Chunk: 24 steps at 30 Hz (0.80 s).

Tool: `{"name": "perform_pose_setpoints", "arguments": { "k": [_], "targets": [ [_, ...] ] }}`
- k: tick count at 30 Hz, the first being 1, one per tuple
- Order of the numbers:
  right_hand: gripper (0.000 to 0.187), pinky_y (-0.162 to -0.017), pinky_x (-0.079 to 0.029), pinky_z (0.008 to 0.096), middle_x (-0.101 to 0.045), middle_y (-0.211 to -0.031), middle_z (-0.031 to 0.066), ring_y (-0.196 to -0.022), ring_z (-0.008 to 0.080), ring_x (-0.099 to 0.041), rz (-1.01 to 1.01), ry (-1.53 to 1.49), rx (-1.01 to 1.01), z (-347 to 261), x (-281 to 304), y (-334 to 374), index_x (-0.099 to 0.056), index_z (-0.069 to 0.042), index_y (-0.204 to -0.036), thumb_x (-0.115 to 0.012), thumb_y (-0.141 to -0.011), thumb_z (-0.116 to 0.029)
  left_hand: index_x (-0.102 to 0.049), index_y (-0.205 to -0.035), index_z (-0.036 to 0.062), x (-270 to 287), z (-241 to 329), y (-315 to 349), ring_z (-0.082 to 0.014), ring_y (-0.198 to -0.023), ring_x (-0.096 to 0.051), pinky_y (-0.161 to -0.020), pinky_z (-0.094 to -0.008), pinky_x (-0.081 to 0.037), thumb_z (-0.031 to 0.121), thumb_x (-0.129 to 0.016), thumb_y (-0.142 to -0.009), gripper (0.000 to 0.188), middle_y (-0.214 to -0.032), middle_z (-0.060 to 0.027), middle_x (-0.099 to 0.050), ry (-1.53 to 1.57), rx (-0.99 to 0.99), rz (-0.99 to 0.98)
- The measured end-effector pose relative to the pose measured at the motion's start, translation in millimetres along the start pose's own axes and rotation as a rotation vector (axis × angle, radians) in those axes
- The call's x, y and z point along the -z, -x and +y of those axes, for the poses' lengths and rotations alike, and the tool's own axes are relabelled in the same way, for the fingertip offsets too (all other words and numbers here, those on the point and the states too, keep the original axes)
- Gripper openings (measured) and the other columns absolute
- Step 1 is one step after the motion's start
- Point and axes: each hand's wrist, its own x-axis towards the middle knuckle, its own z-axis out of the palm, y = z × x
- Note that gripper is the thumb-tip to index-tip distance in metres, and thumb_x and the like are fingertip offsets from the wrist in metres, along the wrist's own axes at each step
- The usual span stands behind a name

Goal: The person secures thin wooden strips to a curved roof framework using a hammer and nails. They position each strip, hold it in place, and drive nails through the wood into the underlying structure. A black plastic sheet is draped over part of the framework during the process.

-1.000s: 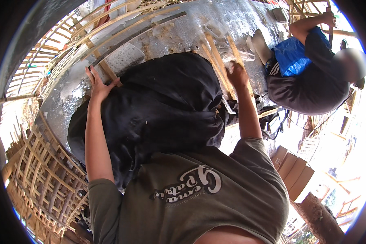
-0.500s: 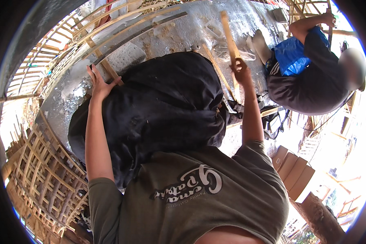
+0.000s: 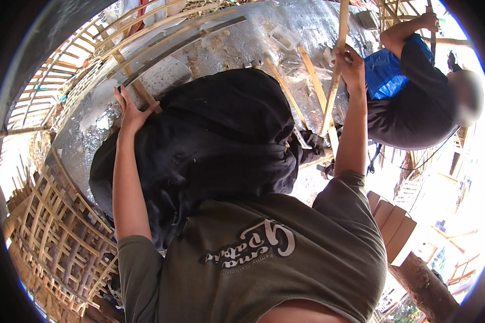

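Observation:
My right hand [image 3: 351, 69] is closed around a long pale bamboo strip [image 3: 333, 99], which stands nearly lengthwise away from me, its far end reaching the top edge of the view. Two more bamboo strips [image 3: 313, 75] lie just left of it on the floor. My left hand [image 3: 132, 114] has its fingers and thumb spread, at the near end of a flat wooden slat [image 3: 140, 90]. A long dark slat [image 3: 199, 39] runs from beside its fingertips toward the far side. Black cloth [image 3: 221, 129] covers my lap and legs between the hands.
Woven bamboo lattice [image 3: 73, 237] stands at my left, with slatted bamboo [image 3: 54, 75] beyond it. A grey block [image 3: 170, 72] lies near the slats. At my right sits a co-worker [image 3: 409, 102] with blue cloth [image 3: 383, 72]; a log [image 3: 423, 285] is nearer me.
My right hand has moved to the right with the bamboo strip, now beside the co-worker's blue cloth. My left hand stays in place.

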Motion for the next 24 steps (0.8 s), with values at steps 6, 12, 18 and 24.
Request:
{"name": "perform_pose_setpoints", "arguments": {
  "k": [6, 12, 18, 24],
  "targets": [
    [0.038, -0.077, -0.058, 0.0333, -0.076, -0.106, 0.0153, -0.092, 0.0216, -0.076, -0.192, 0.299, 0.214, 2.4, -36.6, 1.8, -0.064, -0.002, -0.133, -0.068, -0.100, -0.020, 0.006, -0.162, 0.0020, -0.3, 0.7, 2.0, -0.0416, -0.157, -0.001, -0.126, -0.0471, -0.019, 0.068, -0.087, -0.065, 0.150, -0.168, -0.0247, 0.016, 0.014, 0.052, 0.010],
    [0.036, -0.082, -0.054, 0.0494, -0.069, -0.109, 0.0152, -0.099, 0.0400, -0.068, -0.403, 0.517, 0.625, -40.9, -93.8, 2.8, -0.064, -0.015, -0.132, -0.064, -0.096, -0.012, 0.008, -0.162, 0.0023, 3.8, 3.0, 5.9, -0.0418, -0.157, 0.001, -0.127, -0.0497, -0.016, 0.069, -0.086, -0.064, 0.151, -0.168, -0.0246, 0.017, -0.023, 0.047, 0.020],
    [0.037, -0.086, -0.055, 0.0489, -0.065, -0.109, 0.0140, -0.101, 0.0388, -0.067, -0.624, 0.663, 0.731, -85.3, -162.0, 5.4, -0.061, -0.016, -0.136, -0.056, -0.099, -0.013, 0.009, -0.162, 0.0060, 4.9, 8.8, 5.8, -0.0477, -0.155, -0.002, -0.127, -0.0527, -0.016, 0.071, -0.085, -0.064, 0.151, -0.168, -0.0228, 0.018, 0.018, 0.125, -0.038],
    [0.036, -0.091, -0.053, 0.0454, -0.064, -0.111, 0.0112, -0.107, 0.0336, -0.067, -0.788, 0.741, 0.827, -107.9, -231.1, 12.4, -0.061, -0.018, -0.137, -0.057, -0.101, -0.017, 0.005, -0.162, 0.0029, 1.6, 1.9, 9.5, -0.0506, -0.154, -0.007, -0.125, -0.0532, -0.021, 0.071, -0.086, -0.063, 0.151, -0.169, -0.0202, 0.015, -0.007, 0.046, 0.055]
  ]
}}
